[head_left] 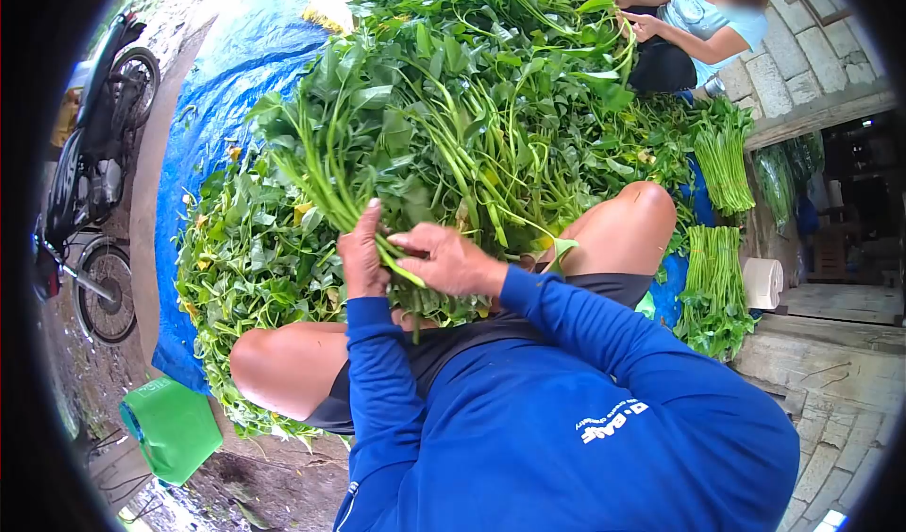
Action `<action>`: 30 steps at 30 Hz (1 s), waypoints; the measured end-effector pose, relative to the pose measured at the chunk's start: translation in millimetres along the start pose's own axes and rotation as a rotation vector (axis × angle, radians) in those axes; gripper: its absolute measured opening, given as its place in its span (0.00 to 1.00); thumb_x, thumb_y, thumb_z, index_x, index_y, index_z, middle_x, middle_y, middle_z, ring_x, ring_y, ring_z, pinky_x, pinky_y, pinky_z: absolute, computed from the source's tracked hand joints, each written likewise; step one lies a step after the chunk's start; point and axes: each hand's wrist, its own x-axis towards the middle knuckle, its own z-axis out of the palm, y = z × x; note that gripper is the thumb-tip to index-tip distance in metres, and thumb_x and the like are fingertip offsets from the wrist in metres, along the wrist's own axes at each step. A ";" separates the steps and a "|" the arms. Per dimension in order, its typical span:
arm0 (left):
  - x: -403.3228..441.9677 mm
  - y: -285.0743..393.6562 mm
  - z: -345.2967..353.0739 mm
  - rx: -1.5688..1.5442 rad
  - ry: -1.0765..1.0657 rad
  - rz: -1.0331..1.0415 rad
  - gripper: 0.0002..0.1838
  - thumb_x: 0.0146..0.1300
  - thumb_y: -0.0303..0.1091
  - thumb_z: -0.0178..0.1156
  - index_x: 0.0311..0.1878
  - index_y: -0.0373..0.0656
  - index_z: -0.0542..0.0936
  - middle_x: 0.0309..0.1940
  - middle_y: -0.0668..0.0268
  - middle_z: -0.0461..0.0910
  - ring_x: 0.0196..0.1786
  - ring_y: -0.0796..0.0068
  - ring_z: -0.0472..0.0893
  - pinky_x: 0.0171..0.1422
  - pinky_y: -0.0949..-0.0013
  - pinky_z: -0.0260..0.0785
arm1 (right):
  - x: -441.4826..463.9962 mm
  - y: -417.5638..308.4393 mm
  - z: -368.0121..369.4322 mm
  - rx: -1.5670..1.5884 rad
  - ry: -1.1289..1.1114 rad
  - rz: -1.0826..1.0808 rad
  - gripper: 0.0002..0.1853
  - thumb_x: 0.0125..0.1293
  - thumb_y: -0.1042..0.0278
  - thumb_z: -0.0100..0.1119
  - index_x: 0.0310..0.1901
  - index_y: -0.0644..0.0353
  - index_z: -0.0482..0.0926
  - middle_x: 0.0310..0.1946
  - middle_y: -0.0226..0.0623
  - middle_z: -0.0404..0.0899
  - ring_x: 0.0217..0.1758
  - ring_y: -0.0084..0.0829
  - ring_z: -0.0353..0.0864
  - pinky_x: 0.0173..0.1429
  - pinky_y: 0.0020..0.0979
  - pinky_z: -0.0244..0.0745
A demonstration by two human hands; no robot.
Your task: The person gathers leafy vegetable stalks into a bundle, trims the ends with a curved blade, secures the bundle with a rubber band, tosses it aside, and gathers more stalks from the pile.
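Observation:
A bunch of long-stemmed water spinach [326, 178] is held in my left hand [363, 257], whose fingers wrap round the lower stems with the thumb pointing up. The leafy tops lean away to the upper left. My right hand [451, 260] is beside it, its curled fingers at the stem ends, closed on a water spinach stem [404, 273]. Both hands are above my lap, between my bent knees. A big heap of loose water spinach [491, 89] spreads in front of me and round my legs.
The heap lies on a blue tarp [193, 136]. Tied bundles of greens [714, 273] stand at the right. A co-worker [698, 23] handles stems at the upper right. A green container [175, 428] is at the lower left, a motorcycle [99, 174] at the far left.

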 end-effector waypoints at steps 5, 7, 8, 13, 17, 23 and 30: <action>-24.9 61.6 -4.4 0.013 0.039 -0.028 0.14 0.71 0.41 0.76 0.38 0.42 0.84 0.25 0.69 0.80 0.24 0.74 0.81 0.30 0.67 0.82 | 50.8 46.7 -85.7 -0.562 0.342 0.177 0.17 0.69 0.61 0.65 0.51 0.66 0.83 0.47 0.52 0.85 0.51 0.50 0.85 0.60 0.47 0.81; -25.7 59.8 -0.8 0.002 0.053 -0.016 0.14 0.71 0.40 0.76 0.38 0.41 0.84 0.25 0.68 0.80 0.24 0.74 0.82 0.31 0.67 0.82 | 58.2 45.2 -84.3 -0.805 0.245 0.269 0.19 0.69 0.60 0.66 0.52 0.66 0.83 0.50 0.55 0.85 0.52 0.54 0.86 0.59 0.48 0.83; -27.3 57.9 -2.3 -0.001 0.063 -0.014 0.14 0.71 0.40 0.76 0.38 0.41 0.84 0.26 0.68 0.80 0.25 0.74 0.82 0.31 0.66 0.83 | 60.6 44.5 -80.8 -0.925 0.193 0.320 0.19 0.68 0.59 0.66 0.53 0.66 0.82 0.51 0.56 0.85 0.53 0.55 0.86 0.59 0.49 0.83; -21.6 49.5 -14.3 -0.018 0.063 -0.029 0.15 0.70 0.40 0.77 0.38 0.40 0.84 0.26 0.67 0.80 0.26 0.73 0.83 0.31 0.65 0.83 | 76.7 84.7 -78.7 -0.974 0.129 0.347 0.16 0.65 0.64 0.60 0.51 0.64 0.81 0.48 0.55 0.86 0.51 0.56 0.88 0.58 0.52 0.84; -22.2 51.1 -13.2 -0.035 0.086 -0.030 0.15 0.70 0.41 0.77 0.38 0.41 0.83 0.25 0.67 0.80 0.25 0.72 0.83 0.30 0.65 0.82 | 94.6 35.8 -131.8 -0.640 0.248 0.485 0.19 0.63 0.60 0.63 0.50 0.66 0.82 0.48 0.59 0.88 0.53 0.59 0.88 0.60 0.49 0.82; -22.3 58.3 -4.2 -0.075 0.029 -0.055 0.14 0.70 0.41 0.76 0.41 0.41 0.83 0.25 0.66 0.80 0.25 0.72 0.83 0.30 0.66 0.82 | 80.2 -31.2 -199.9 -0.072 0.146 0.609 0.18 0.71 0.50 0.73 0.47 0.56 0.84 0.38 0.23 0.80 0.40 0.17 0.79 0.39 0.26 0.77; -23.1 57.1 3.9 -0.039 -0.017 -0.005 0.15 0.70 0.40 0.76 0.44 0.39 0.83 0.26 0.64 0.81 0.24 0.71 0.83 0.29 0.66 0.81 | 52.3 -76.0 -211.6 0.084 0.244 0.447 0.17 0.76 0.52 0.70 0.54 0.58 0.88 0.42 0.25 0.85 0.42 0.17 0.81 0.45 0.23 0.77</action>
